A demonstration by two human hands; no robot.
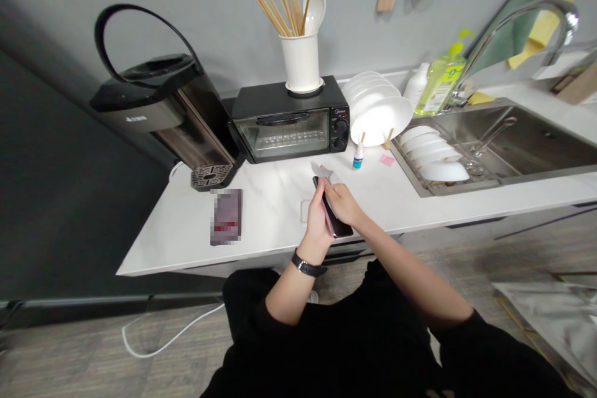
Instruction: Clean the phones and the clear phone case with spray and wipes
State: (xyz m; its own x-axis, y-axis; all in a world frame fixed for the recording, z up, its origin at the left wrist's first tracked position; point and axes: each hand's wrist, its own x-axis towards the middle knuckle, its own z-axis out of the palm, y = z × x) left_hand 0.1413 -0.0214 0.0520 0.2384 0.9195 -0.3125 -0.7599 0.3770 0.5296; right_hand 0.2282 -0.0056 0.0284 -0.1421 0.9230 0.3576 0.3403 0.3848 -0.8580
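My left hand (317,219) is closed around a smartphone (342,229) with a dark screen and a pinkish edge, tilted above the counter's front edge. My right hand (343,203) lies over the upper part of the phone, fingers pressed together on a thin pale grey cloth (321,170) that sticks out beyond the fingertips. Beyond the hands stands a small white bottle with a blue label (358,157). A pink scrap (387,160) lies to its right. Partly behind my left wrist, a clear squarish piece (305,211) rests on the counter.
At the left are a water dispenser (172,118) and a pixelated dark flat object (227,217). A toaster oven (291,124) carries a white utensil holder (301,62). White plates (380,118), a soap bottle (441,84) and a sink (527,143) with bowls are to the right.
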